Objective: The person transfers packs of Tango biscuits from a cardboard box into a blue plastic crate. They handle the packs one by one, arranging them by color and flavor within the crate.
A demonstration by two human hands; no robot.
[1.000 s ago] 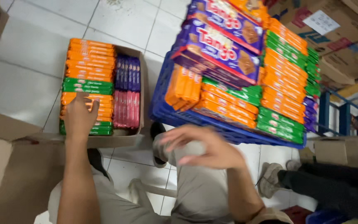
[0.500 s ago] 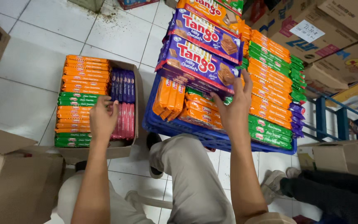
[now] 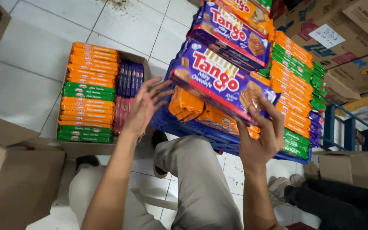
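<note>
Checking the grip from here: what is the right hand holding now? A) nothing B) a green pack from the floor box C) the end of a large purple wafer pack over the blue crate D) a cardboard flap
C: the right hand grips the near end of the large purple wafer pack, lifted over the blue crate.

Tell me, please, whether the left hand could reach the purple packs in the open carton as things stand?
Probably yes: the left hand hovers open just right of the purple packs, and nothing lies over them in the carton.
</note>
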